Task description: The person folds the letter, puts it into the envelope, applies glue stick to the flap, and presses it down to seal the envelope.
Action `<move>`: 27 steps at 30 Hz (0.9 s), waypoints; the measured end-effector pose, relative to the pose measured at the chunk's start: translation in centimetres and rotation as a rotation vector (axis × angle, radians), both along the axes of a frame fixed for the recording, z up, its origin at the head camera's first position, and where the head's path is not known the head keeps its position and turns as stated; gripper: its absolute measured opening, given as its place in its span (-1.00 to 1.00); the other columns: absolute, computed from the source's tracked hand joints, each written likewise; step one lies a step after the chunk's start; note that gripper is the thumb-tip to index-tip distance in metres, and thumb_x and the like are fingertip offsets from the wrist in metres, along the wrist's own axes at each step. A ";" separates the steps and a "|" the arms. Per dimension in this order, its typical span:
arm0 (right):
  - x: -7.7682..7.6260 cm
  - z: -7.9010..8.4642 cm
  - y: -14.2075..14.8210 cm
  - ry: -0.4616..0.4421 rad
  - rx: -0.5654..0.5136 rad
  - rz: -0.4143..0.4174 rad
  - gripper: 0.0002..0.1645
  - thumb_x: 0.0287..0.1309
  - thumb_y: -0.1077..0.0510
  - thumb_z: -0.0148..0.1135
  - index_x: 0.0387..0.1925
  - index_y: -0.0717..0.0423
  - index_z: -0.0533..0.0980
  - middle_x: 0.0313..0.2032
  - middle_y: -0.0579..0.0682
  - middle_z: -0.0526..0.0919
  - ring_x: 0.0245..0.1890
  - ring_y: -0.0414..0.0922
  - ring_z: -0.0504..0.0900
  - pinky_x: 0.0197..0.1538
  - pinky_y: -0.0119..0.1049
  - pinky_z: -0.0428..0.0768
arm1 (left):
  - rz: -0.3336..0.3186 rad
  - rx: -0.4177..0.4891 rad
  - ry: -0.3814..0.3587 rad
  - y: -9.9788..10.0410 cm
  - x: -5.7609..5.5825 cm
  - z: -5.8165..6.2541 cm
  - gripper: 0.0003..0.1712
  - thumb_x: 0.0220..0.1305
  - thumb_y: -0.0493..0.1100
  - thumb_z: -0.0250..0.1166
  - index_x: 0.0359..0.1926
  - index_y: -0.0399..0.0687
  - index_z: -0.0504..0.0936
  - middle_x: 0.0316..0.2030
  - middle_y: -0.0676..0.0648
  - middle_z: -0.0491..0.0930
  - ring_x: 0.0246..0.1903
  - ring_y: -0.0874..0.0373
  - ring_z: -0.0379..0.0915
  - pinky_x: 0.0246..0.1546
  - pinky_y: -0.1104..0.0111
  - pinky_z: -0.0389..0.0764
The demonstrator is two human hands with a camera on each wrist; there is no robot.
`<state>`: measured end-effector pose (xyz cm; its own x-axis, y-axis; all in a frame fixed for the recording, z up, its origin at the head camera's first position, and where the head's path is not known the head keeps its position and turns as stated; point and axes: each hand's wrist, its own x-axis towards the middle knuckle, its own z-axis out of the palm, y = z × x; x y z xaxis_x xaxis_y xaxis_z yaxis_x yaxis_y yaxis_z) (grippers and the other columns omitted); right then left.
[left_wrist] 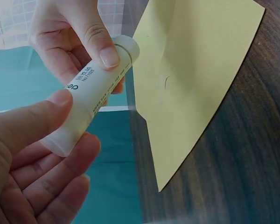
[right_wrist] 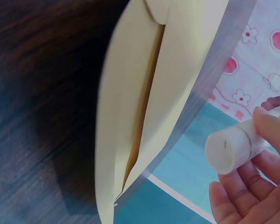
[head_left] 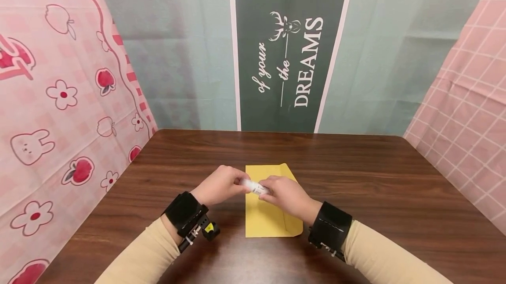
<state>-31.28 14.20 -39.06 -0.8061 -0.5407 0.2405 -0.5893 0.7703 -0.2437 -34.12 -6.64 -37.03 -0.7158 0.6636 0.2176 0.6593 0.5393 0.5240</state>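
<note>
Between my two hands, over the yellow envelope [head_left: 262,220], is a white glue stick [head_left: 254,186] with small dark print on its side. My left hand [head_left: 222,184] pinches one end, the translucent one [left_wrist: 64,140] in the left wrist view, between thumb and fingers. Near the opposite end, beside a thin ring line, my right hand [head_left: 289,195] grips it with thumb and fingers. The envelope lies on the table with its flap [head_left: 293,222] folded out to the right. In the right wrist view the envelope's mouth [right_wrist: 147,100] gapes slightly along the flap.
The brown wood-grain table [head_left: 375,178] extends on all sides of the envelope. A teal curtain with lettering [head_left: 284,64] hangs behind it. Pink patterned cloth [head_left: 63,95] borders the left, and pink checked cloth [head_left: 466,95] borders the right.
</note>
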 end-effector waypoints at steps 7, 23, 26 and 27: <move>0.1 0.2 -0.1 0.025 0.025 -0.044 -0.68 0.00 0.05 0.38 -0.19 0.10 0.60 -0.38 -0.12 0.59 -0.43 -0.20 0.46 -0.33 -0.31 0.48 | 0.058 0.038 -0.134 -0.9 -0.4 -0.6 -0.81 0.19 -0.09 0.31 -0.27 -0.11 0.65 -0.44 0.10 0.59 -0.49 0.32 0.43 -0.49 0.45 0.47; -0.2 -0.9 1.0 -0.206 -0.200 -0.121 -0.74 -0.04 0.16 0.42 -0.27 0.08 0.57 -0.35 -0.14 0.60 -0.35 -0.20 0.50 -0.24 -0.25 0.50 | 0.306 -0.027 -0.088 -5.3 -0.7 -2.9 -0.74 0.10 -0.28 0.35 -0.15 -0.20 0.57 -0.31 -0.03 0.54 -0.34 0.14 0.44 -0.31 0.27 0.47; 0.0 -0.8 0.8 -0.207 -0.211 -0.100 -0.76 -0.03 0.17 0.41 -0.27 0.07 0.56 -0.33 -0.15 0.61 -0.30 -0.21 0.53 -0.22 -0.25 0.51 | 0.316 -0.017 -0.049 -5.8 -0.8 -3.3 -0.68 0.12 -0.26 0.34 -0.07 -0.20 0.60 -0.23 -0.05 0.57 -0.27 0.13 0.47 -0.25 0.23 0.49; 0.1 -0.8 0.8 -0.208 -0.214 -0.097 -0.76 -0.02 0.17 0.40 -0.27 0.06 0.55 -0.33 -0.15 0.61 -0.30 -0.21 0.54 -0.22 -0.25 0.51 | 0.325 -0.013 -0.043 -6.0 -0.9 -3.4 -0.69 0.12 -0.25 0.34 -0.07 -0.19 0.61 -0.24 -0.05 0.58 -0.28 0.13 0.47 -0.25 0.23 0.49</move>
